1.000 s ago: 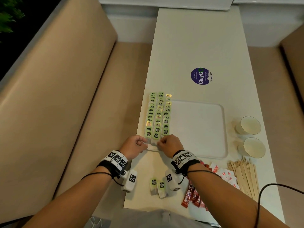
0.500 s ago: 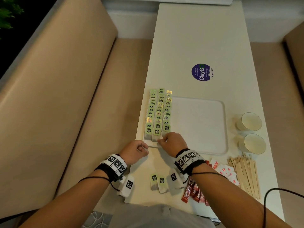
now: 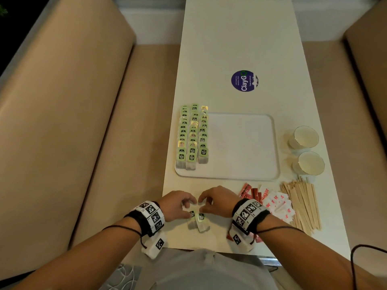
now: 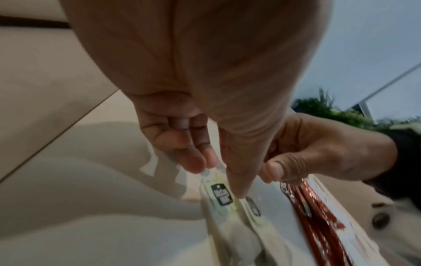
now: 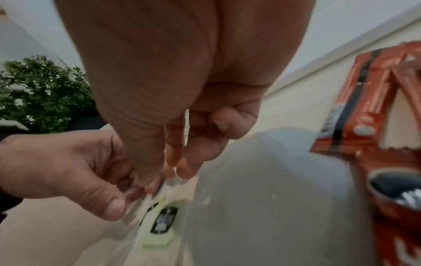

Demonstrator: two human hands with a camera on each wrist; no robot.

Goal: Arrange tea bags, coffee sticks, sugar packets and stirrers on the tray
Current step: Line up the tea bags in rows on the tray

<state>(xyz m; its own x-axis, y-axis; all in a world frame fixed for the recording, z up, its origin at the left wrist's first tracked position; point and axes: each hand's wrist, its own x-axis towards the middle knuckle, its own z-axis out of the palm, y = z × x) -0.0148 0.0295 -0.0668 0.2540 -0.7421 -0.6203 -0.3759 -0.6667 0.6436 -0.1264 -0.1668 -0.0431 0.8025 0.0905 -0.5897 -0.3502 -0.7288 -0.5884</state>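
Two loose tea bags with green tags (image 3: 191,222) (image 3: 202,224) lie side by side near the table's front edge. My left hand (image 3: 187,203) pinches the top of the left tea bag (image 4: 222,195). My right hand (image 3: 204,203) pinches the top of the right tea bag (image 5: 163,222). Both hands have curled fingers and nearly touch each other. The white tray (image 3: 230,177) lies beyond them, with three rows of tea bags (image 3: 192,135) along its left side. Red coffee sticks (image 3: 250,192), white sugar packets (image 3: 276,204) and wooden stirrers (image 3: 301,204) lie on the table at the right.
Two paper cups (image 3: 303,138) (image 3: 308,164) stand right of the tray. A round purple sticker (image 3: 244,81) is on the table farther back. Beige bench seats (image 3: 83,143) flank the narrow table on both sides.
Both hands drew back from the tray's near left corner toward me and now grip the two loose tea bags at the table's front edge.
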